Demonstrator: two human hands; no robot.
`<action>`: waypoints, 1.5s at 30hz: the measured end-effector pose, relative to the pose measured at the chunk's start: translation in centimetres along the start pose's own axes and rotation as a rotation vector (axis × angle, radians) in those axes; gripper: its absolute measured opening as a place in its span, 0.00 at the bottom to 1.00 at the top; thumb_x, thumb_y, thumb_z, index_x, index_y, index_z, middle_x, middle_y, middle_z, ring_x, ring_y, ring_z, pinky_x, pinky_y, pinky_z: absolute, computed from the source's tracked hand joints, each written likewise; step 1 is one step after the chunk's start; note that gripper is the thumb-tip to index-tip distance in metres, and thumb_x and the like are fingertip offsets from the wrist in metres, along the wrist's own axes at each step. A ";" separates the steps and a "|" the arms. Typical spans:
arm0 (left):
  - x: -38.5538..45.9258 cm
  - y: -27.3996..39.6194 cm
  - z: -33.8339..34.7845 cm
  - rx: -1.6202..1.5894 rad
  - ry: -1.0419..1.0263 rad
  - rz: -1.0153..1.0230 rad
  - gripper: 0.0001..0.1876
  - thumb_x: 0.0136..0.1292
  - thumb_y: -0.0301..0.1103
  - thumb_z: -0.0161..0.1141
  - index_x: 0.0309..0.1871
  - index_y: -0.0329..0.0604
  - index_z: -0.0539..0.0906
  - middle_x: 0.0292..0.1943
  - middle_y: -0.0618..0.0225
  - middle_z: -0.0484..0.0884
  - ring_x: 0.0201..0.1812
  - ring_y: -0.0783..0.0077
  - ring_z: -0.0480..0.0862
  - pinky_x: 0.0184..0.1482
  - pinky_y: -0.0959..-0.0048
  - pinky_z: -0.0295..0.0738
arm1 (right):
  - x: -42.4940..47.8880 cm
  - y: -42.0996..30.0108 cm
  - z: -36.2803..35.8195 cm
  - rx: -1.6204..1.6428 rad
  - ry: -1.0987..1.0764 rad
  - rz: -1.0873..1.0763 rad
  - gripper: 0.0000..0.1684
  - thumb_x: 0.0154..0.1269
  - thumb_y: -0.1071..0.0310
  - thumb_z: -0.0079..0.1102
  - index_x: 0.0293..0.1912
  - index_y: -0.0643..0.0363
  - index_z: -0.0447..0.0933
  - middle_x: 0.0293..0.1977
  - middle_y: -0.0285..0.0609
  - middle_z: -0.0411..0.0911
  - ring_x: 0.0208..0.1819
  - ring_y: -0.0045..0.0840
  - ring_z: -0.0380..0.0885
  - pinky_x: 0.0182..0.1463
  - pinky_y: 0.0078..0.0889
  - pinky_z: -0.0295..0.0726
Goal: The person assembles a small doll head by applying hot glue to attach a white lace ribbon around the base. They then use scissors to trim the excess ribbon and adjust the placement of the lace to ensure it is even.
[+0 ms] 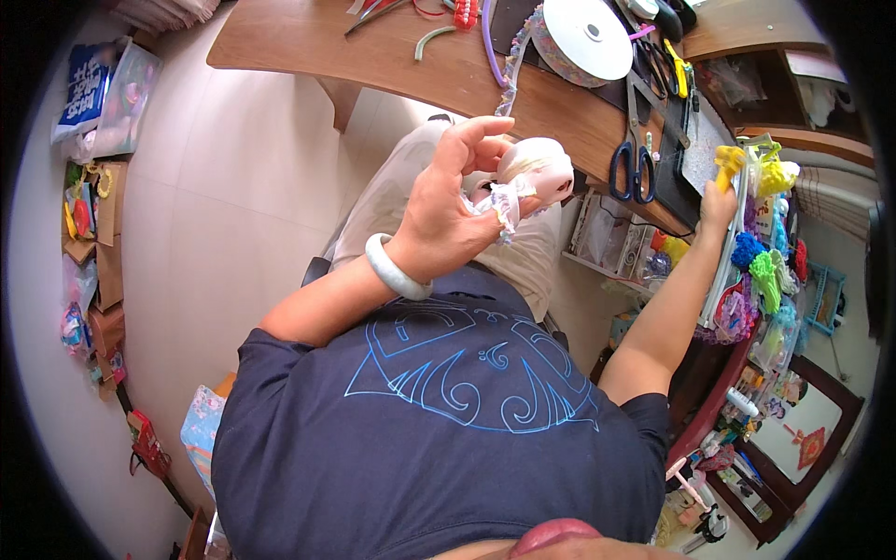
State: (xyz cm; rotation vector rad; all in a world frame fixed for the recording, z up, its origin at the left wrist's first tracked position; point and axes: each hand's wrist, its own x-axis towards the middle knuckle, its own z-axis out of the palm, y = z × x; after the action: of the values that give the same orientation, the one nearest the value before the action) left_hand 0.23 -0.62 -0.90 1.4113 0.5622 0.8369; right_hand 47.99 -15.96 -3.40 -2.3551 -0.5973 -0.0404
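My left hand point(441, 210) holds a small white rounded piece point(539, 164), with pale yellow streaks and dark marks like those of a doll's head. A strip of ruffled pastel trim point(505, 210) lies along its underside by my thumb. My right hand point(717, 206) is at the far right, beyond the table's corner, closed around a bright yellow object point(729, 162); its kind is unclear. The white spool point(591, 35) of similar trim lies on the wooden table point(413, 77), and a loose end hangs towards the near edge.
Navy-handled scissors point(632, 171) lie open near the table's right end, beside a dark tray with a glittery sheet point(703, 147). Right of my arm hang blue point(747, 250) and green point(765, 280) cord bundles. Purple point(488, 42) and green tubing pieces lie at the back. Cardboard boxes point(108, 273) line the left wall.
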 end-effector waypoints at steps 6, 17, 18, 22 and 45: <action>0.3 -0.2 -0.1 0.066 0.066 0.048 0.40 0.51 0.26 0.75 0.65 0.39 0.63 0.47 0.64 0.77 0.50 0.73 0.78 0.56 0.74 0.74 | -12.2 -11.0 -5.0 0.640 -0.139 -0.249 0.21 0.60 0.80 0.55 0.54 0.63 0.71 0.47 0.44 0.77 0.29 0.18 0.76 0.33 0.19 0.74; 0.4 -0.3 0.5 0.119 0.089 0.063 0.36 0.52 0.29 0.74 0.63 0.41 0.67 0.45 0.64 0.79 0.46 0.72 0.80 0.51 0.73 0.76 | -25.1 -17.3 -4.9 0.366 -0.476 -0.772 0.20 0.54 0.77 0.68 0.47 0.64 0.76 0.42 0.48 0.80 0.42 0.32 0.82 0.50 0.31 0.78; 0.3 -0.3 0.5 0.096 0.112 0.066 0.34 0.53 0.31 0.73 0.62 0.43 0.69 0.44 0.64 0.80 0.45 0.70 0.81 0.49 0.71 0.76 | -25.3 -18.1 -4.7 0.365 -0.494 -0.800 0.21 0.53 0.78 0.69 0.48 0.64 0.75 0.41 0.47 0.80 0.41 0.32 0.82 0.51 0.32 0.78; 0.2 -0.2 0.1 0.180 0.120 0.139 0.34 0.51 0.28 0.72 0.62 0.43 0.69 0.45 0.64 0.80 0.45 0.69 0.80 0.51 0.71 0.76 | -25.3 -18.9 -4.2 0.344 -0.583 -0.784 0.16 0.54 0.78 0.69 0.44 0.65 0.76 0.41 0.49 0.81 0.42 0.34 0.82 0.50 0.33 0.78; -0.1 -0.4 -0.1 0.194 0.121 0.137 0.35 0.48 0.26 0.72 0.62 0.46 0.71 0.44 0.64 0.81 0.46 0.69 0.81 0.51 0.70 0.75 | -25.1 -17.9 -2.8 0.419 -0.587 -0.788 0.13 0.58 0.75 0.65 0.43 0.66 0.77 0.42 0.49 0.80 0.41 0.33 0.81 0.48 0.28 0.77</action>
State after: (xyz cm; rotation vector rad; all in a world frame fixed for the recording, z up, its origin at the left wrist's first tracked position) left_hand 0.13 -0.63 -1.33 1.5973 0.6584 1.0032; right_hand 18.26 -16.37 5.17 -1.5864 -1.6106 0.3929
